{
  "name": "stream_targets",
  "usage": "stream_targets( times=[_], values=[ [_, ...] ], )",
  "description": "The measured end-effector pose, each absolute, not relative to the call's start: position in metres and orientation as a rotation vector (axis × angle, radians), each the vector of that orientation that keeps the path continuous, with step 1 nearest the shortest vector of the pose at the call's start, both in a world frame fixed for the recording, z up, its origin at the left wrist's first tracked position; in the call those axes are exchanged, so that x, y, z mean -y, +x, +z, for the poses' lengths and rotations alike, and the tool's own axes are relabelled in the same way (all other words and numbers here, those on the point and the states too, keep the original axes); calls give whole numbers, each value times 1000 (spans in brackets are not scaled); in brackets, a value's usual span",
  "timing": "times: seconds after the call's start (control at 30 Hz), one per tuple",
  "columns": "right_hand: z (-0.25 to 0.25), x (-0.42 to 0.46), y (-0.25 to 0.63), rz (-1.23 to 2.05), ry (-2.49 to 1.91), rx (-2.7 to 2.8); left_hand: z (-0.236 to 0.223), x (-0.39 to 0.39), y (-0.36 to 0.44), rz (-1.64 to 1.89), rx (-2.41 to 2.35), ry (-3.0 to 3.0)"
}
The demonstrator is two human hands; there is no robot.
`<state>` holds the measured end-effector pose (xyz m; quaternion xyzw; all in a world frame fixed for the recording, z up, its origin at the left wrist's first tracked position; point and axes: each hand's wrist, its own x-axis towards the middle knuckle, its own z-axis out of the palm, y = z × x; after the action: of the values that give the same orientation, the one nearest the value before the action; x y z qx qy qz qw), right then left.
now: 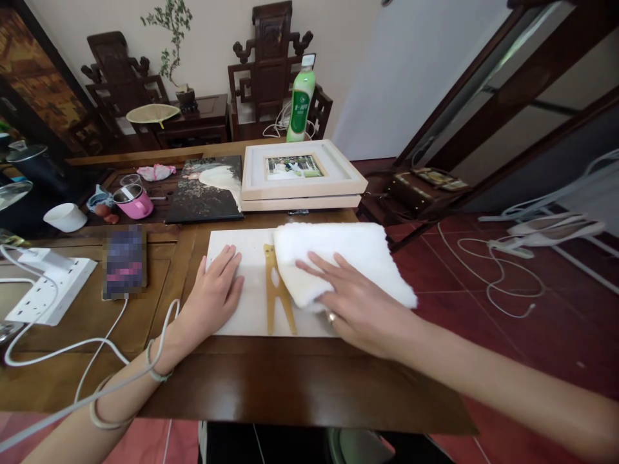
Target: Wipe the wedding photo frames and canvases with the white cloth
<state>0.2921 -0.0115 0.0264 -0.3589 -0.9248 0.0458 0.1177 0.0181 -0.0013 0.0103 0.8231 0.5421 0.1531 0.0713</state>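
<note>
My left hand [214, 291] lies flat on the left part of a pale board or sheet [246, 241] at the table's front, its fingers stretched out. My right hand [360, 303] rests over a folded white fluffy cloth [345, 241], its fingers spread on top along the near left edge and its thumb hidden. A ring shows on this hand. The cloth covers the board's right part and hangs past its right side. Between my hands, a flat tan A-shaped piece [271, 293] with two legs lies on the board, close beside the cloth.
Behind the board stand stacked pale frames [302, 190], a dark painted panel [186, 196] and a green bottle [300, 100]. At left are a power strip [75, 283], a blurred phone [124, 261], a pink mug [133, 203] and a white cup [65, 217]. A white cable [120, 383] crosses my left forearm.
</note>
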Motion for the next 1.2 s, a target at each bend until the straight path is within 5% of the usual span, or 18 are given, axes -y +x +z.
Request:
stream_targets(
  times=[0.23,0.7,1.2],
  values=[
    [28,47,302,210,-951,2698,11,1,19,432,-1638,2498],
    [29,-74,324,178,-1088,2750,10,0,17,393,-1632,2512],
    [19,90,308,94,-802,2593,12,1,19,381,-1639,2538]
  ],
)
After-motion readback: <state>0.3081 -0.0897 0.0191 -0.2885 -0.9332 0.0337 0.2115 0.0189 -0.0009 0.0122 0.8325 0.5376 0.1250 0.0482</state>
